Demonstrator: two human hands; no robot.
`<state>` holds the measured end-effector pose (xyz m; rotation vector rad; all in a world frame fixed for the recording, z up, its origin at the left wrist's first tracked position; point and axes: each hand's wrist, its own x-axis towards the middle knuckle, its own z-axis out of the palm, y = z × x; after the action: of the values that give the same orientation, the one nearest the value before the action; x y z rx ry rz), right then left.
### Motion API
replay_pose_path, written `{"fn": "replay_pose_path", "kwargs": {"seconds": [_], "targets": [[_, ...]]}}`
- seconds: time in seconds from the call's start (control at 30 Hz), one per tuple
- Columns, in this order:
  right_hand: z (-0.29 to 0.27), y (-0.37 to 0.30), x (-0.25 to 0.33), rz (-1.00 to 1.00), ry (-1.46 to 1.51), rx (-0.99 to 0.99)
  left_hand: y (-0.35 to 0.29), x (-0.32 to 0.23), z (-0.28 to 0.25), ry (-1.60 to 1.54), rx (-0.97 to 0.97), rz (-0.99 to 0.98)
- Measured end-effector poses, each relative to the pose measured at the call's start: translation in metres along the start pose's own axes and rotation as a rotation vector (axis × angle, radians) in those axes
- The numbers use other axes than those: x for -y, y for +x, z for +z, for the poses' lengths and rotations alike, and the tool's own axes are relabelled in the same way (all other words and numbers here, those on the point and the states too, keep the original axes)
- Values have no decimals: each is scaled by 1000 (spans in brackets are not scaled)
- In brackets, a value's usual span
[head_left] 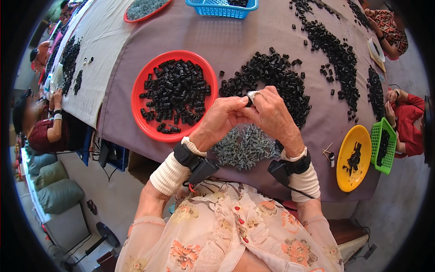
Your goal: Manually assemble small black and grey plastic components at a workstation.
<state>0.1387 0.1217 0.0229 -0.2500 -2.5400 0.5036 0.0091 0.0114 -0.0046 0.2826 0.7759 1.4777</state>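
Note:
Both my hands meet above the near side of the table. Between the fingertips of my left hand [222, 119] is a small black plastic piece [248, 103], mostly covered by fingers. My right hand [275, 113] is closed on the same piece, with a white wrap [252, 95] around one fingertip. Beneath the hands lies a heap of small grey, spring-like metal pieces [244, 149]. Just beyond them spreads a pile of black plastic pieces [276, 72]. To the left, a round red tray [137, 99] holds many short black cylindrical pieces [176, 88].
At right are a yellow plate [360, 174] with dark bits, a green basket [375, 140], a small bottle [331, 158] and thin sticks [327, 149]. A blue basket [217, 11] stands at the far side. Other people sit at both sides.

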Motion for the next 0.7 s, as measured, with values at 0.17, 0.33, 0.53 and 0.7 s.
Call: {"fn": "replay_pose_path", "kwargs": {"seconds": [0.17,0.33,0.53,0.7], "targets": [[-1,3,-6,3,3,15,0,-3,4,13,-7,-18],[1,-1,-6,-30,-43,-17,-4,0,0,70,-25,-37],[8,-17,-5,-16,10,76,-16,7,-6,380,-88,-53],[-29,-22,-29,273,-30,-34,-30,-16,-16,235,-239,162]]}}
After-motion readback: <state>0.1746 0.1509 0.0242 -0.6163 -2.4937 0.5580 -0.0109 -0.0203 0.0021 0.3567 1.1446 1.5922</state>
